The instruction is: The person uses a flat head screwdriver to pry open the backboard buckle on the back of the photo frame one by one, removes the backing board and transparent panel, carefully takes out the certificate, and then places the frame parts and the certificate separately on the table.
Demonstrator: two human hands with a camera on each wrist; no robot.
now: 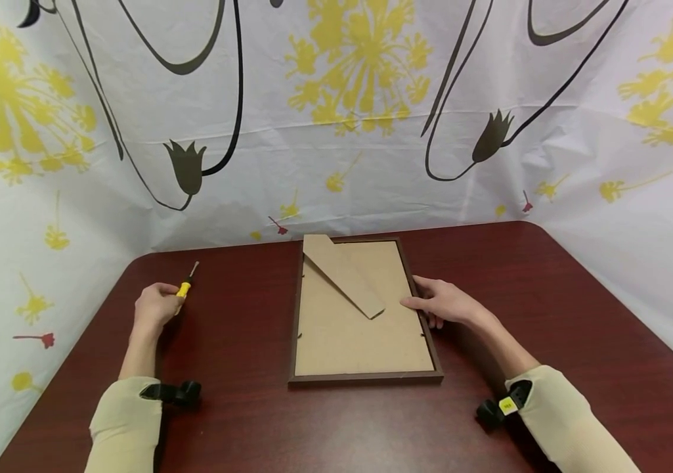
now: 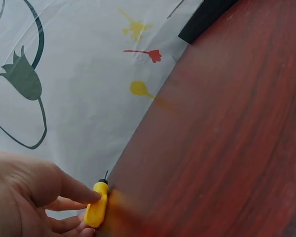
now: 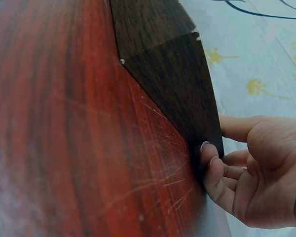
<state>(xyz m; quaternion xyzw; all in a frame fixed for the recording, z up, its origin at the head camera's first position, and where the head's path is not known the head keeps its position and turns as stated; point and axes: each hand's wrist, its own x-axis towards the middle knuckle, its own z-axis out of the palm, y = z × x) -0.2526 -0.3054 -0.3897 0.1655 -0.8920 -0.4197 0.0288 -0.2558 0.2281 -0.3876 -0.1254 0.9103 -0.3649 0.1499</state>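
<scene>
In the head view a picture frame (image 1: 366, 378) lies face down on the table, its tan backing board (image 1: 348, 345) showing. A cardboard stand flap (image 1: 342, 272) slants across the upper half of that board. My right hand (image 1: 451, 302) grips the frame's right side, thumb on top and fingers beneath the edge. The right wrist view shows the dark wood-grain frame (image 3: 163, 74) with fingertips curled at its underside. At the far left, my left hand (image 1: 155, 307) pinches the yellow handle of a screwdriver (image 1: 183, 289). Its metal tip points away from me.
A dark red wood-grain table (image 1: 241, 420) extends under everything. Behind and beside it hangs a white sheet (image 1: 289, 171) with yellow, red and dark plant prints. Small dark tabs (image 1: 422, 335) sit along the frame's inner edge. Both wrists wear black strapped cameras (image 1: 185, 394).
</scene>
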